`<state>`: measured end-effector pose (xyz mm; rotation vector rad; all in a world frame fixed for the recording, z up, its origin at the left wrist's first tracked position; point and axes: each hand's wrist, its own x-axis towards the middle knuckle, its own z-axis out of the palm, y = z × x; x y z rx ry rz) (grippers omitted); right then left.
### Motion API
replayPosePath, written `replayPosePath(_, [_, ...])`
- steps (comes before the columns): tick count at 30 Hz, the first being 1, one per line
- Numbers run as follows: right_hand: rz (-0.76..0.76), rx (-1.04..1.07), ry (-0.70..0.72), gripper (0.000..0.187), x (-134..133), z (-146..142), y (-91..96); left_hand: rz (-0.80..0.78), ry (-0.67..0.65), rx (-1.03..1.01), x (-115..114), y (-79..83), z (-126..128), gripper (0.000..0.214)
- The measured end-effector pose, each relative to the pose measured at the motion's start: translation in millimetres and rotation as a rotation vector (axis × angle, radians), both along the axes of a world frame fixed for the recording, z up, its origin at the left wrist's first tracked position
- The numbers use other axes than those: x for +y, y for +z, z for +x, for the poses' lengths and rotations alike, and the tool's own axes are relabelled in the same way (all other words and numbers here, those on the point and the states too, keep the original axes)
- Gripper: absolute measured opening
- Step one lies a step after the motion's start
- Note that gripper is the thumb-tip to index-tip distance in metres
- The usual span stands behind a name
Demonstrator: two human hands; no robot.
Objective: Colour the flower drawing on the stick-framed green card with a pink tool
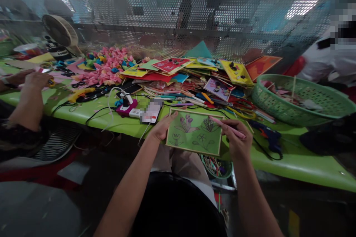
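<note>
A green card (194,133) with drawn flowers and a light border lies at the near edge of the green table (292,163). My left hand (162,127) grips its left edge, thumb on top. At the card's right side my right hand (236,139) is closed around a pink pen (226,127), whose tip rests on the drawing of a flower at the upper right.
Behind the card lie piled colourful cards (194,68), pens, sticks, pink paper flowers (107,68), a phone (151,113) on a charger and cables. A green basket (300,98) stands at right, a blue glue gun (268,135) before it. Another person's hands (32,81) work at left.
</note>
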<state>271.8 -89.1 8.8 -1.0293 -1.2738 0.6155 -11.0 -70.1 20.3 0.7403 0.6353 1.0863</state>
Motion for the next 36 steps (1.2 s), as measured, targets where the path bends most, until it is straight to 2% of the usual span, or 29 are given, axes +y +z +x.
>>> replayPosePath(8, [-0.003, 0.003, -0.021, 0.021, -1.6, 1.3, -1.0, -0.005, -0.005, -0.021, 0.8, -0.5, 0.1, 0.048])
replayPosePath(36, [-0.018, -0.027, 0.002, 0.018, -0.2, 1.8, -0.9, -0.023, 0.001, -0.018, 0.7, 0.3, 1.3, 0.055])
